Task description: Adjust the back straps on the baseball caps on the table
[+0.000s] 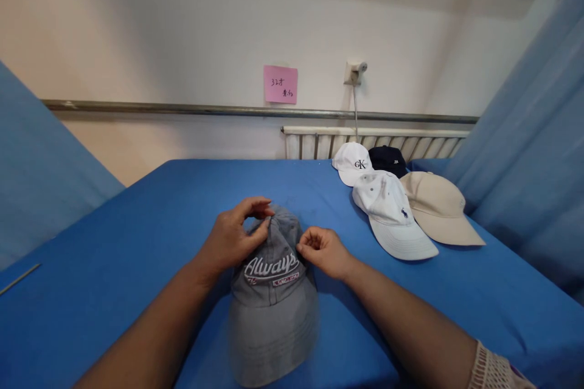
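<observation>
A grey baseball cap [274, 292] with "Always" stitched in white on its front is at the near middle of the blue-covered table, brim toward me. My left hand [237, 234] pinches the top of its crown between thumb and fingers. At the crown's right side, my right hand [323, 249] has its fingers curled, with thumb and forefinger closed on the fabric. The brim looks blurred by motion. Whether the cap rests on the table or hangs slightly above it, I cannot tell.
To the right lie a white cap [351, 163] with dark letters, a navy cap [387, 160], a pale cap [392, 213] with a small emblem and a beige cap [433, 206]. A thin stick [20, 278] lies at far left. Blue curtains [529, 134] flank the table [150, 225].
</observation>
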The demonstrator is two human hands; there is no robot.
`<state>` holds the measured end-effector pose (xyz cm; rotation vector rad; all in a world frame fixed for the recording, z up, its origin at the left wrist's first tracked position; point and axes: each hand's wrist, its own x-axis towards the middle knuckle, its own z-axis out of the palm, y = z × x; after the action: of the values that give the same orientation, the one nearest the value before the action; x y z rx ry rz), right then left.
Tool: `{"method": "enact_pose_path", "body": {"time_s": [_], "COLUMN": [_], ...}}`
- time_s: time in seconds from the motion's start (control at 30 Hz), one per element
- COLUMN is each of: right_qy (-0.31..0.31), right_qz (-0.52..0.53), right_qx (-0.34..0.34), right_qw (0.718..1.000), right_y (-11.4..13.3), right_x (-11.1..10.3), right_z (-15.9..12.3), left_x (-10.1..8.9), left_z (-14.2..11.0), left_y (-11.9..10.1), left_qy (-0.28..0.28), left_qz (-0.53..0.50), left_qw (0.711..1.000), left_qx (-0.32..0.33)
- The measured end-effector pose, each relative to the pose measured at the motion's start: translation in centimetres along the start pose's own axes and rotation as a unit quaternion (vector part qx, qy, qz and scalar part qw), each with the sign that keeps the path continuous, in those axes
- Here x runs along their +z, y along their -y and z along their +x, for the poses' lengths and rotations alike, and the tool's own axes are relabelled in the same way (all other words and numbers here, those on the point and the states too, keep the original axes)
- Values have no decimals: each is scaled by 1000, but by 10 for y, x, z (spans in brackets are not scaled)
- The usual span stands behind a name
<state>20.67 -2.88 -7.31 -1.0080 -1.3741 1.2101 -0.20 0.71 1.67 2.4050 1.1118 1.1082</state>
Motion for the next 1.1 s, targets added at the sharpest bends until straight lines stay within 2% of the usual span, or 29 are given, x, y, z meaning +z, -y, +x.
{"method": "enact_pose_path", "body": {"time_s": [0.2, 0.37, 0.53, 0.73, 0.83, 0.9, 0.97, 1.03, 1.1], "right_qy": [-68, -42, -60, -94, -109, -140, -154, -136, -117], "right_qz": [-48, -88, -68, 28, 74, 51, -10, -83, -143], "right_qx": [-5, 42, 21, -3, -1, -41, -109, -167, -186], "right_qw": [997, 994, 996, 995, 991, 988, 982, 973, 965], "right_y": [5, -3, -6, 21, 31, 35, 37, 39, 40], "right_x": [-6, 3, 11, -15, -28, -31, -30, -27, -26], "right_z": [1, 4, 7, 6, 7, 6, 3, 0, -2], "left_x": [0, 5, 4, 1, 0, 2, 6, 12, 19], "left_z": [0, 0, 0, 3, 9, 15, 22, 31, 39], "left_y": [2, -3, -6, -3, -7, -15, -26, -39, -50], "left_qy": [-3, -1, -6, -5, 14, 41, 78, 113, 136], "left_qz": [15, 22, 23, 22, 22, 28, 29, 24, 18], "left_qw": [1000, 1000, 1000, 1000, 1000, 999, 996, 992, 988], "left_qx": [-1, 0, -10, -18, -15, 0, 23, 48, 70]}}
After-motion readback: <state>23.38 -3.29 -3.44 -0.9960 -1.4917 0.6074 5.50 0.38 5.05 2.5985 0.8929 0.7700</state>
